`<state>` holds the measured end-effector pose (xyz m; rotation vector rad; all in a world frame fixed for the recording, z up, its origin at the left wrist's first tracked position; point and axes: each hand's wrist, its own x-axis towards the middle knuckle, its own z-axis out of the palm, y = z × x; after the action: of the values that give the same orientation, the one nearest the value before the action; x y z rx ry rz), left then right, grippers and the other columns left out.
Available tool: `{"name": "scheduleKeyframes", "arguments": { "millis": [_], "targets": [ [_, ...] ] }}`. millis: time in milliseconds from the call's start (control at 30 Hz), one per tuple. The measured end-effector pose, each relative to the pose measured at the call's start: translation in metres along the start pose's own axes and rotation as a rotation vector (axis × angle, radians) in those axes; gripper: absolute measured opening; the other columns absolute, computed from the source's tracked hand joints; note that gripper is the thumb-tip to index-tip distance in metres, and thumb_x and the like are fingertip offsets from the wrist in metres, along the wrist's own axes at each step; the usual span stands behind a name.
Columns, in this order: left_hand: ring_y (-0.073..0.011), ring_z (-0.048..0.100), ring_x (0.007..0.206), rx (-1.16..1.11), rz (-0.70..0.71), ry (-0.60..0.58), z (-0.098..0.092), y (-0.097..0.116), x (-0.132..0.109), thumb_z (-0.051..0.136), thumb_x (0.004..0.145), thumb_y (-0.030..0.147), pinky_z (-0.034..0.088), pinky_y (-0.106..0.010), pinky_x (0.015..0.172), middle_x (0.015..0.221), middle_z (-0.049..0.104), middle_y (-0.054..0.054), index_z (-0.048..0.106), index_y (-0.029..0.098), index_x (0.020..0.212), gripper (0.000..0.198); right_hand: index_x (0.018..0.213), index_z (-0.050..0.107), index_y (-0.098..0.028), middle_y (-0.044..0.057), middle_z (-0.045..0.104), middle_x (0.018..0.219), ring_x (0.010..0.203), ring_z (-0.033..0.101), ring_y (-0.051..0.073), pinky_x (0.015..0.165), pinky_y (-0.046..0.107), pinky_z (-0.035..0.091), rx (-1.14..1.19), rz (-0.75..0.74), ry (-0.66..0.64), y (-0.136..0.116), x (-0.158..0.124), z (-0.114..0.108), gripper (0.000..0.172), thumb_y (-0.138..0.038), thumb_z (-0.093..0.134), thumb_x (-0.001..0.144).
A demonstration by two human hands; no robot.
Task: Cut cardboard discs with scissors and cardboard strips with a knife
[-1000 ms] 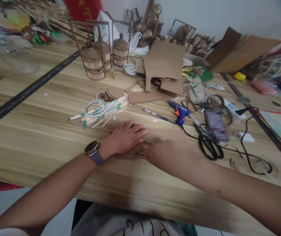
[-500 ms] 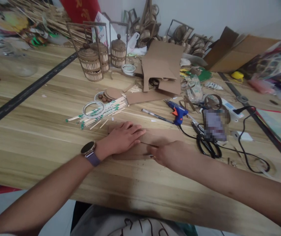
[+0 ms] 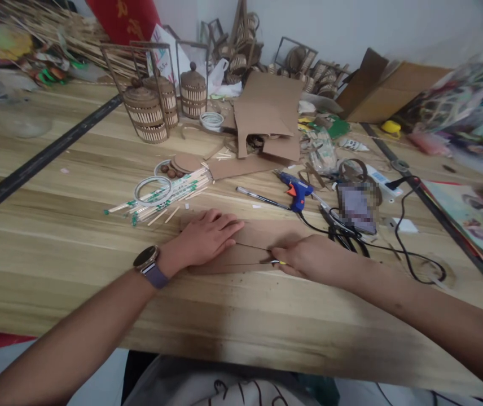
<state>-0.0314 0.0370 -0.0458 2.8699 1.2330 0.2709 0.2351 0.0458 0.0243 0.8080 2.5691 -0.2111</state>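
Note:
My left hand [image 3: 204, 238] lies flat on a piece of brown cardboard [image 3: 262, 231], its fingers stretched out and slightly apart. A dark watch with a purple strap is on that wrist. My right hand [image 3: 309, 258] is closed around a utility knife [image 3: 282, 262]; only a bit of its yellow body and the blade show past the fingers. The blade is at the cardboard, close to its right end. Two long lines run across the sheet, the upper one a dark gap. Most of the knife's handle is hidden in the hand.
Paper-wrapped sticks [image 3: 182, 189] and a white ring [image 3: 153, 190] lie beyond my left hand. A pen [image 3: 262, 198], a blue glue gun [image 3: 296, 190] and its black cord [image 3: 400, 248] are behind my right hand. Lidded lanterns [image 3: 146, 110] and cardboard scraps [image 3: 267, 107] stand farther back.
My right hand has slid right along the cardboard, and the knife's blade and yellow body now show. The left hand stays pressed on the sheet. The whole view has shifted slightly.

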Motion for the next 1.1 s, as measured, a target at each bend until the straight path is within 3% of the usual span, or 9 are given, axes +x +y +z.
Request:
{"name": "scheduleKeyframes", "arguments": {
  "millis": [233,367,600,1100],
  "targets": [
    [-0.0290,0.048,0.115,-0.028,-0.002,0.001,0.000,0.001,0.000,0.039,0.104,0.036,0.040,-0.046,0.101,0.139,0.056,-0.010,0.047,0.019,0.144,0.044,0.117,0.067,-0.018,0.010,0.075,0.103,0.088,0.072,0.023,0.068,0.028,0.045,0.184,-0.057,0.011,0.001,-0.001,-0.015,0.026,-0.028,0.049,0.102],
    [-0.0284,0.049,0.113,-0.019,0.001,0.020,-0.001,0.001,0.000,0.038,0.105,0.036,0.040,-0.044,0.098,0.138,0.057,-0.010,0.047,0.020,0.143,0.043,0.111,0.068,-0.016,0.010,0.077,0.096,0.084,0.073,0.025,0.063,0.029,0.044,0.114,-0.026,0.064,-0.024,0.017,-0.019,0.026,-0.033,0.050,0.102],
    [-0.0282,0.048,0.111,-0.014,0.011,0.021,-0.001,0.001,0.001,0.038,0.105,0.037,0.042,-0.042,0.095,0.138,0.057,-0.009,0.047,0.020,0.142,0.042,0.113,0.069,-0.014,0.011,0.079,0.090,0.076,0.074,0.026,0.053,0.028,0.038,-0.011,0.012,-0.003,-0.067,0.052,-0.033,0.028,-0.034,0.054,0.100],
    [-0.0290,0.049,0.113,-0.020,-0.005,0.008,0.001,0.001,0.002,0.042,0.104,0.036,0.040,-0.042,0.095,0.138,0.057,-0.008,0.048,0.021,0.142,0.041,0.118,0.068,-0.012,0.012,0.078,0.088,0.076,0.073,0.025,0.052,0.028,0.039,-0.067,0.004,-0.008,-0.070,0.058,-0.035,0.033,-0.035,0.052,0.101]
  ]
}}
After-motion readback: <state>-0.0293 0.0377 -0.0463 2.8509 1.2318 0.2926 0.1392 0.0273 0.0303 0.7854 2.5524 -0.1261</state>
